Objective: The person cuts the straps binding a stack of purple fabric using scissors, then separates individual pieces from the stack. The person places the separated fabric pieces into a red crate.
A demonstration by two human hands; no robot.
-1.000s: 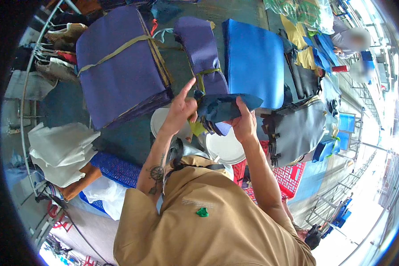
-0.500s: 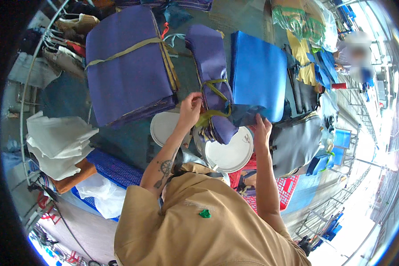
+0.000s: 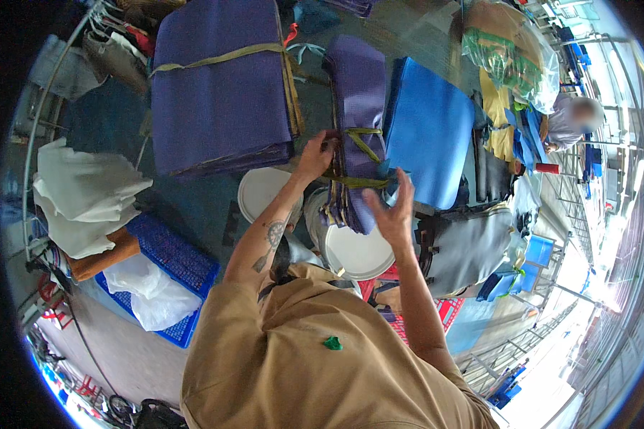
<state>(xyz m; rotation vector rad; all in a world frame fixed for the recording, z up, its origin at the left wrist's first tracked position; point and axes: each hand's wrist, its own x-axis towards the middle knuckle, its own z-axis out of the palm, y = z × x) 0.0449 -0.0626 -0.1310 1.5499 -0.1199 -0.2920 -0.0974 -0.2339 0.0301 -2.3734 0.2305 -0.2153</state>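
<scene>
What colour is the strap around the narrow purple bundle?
The strap is a yellowish olive green; the head view shows it best.

The narrow purple bundle at upper centre looks matt, the blue sheet to its right smooth and satiny, the lower-left crate plastic.

- Exposure: moderate at centre; dim from 9 to 11 o'clock.
- Light: strong, from 3 to 4 o'clock; highlights there clipped to white.
- Glare: pale sheen on grey sheets, 3 o'clock.
- Focus: purple bundle legible, fine detail soft; head, 2 o'clock, blurred out.
- Distortion: straight edges bow near rim; corners black.
</scene>
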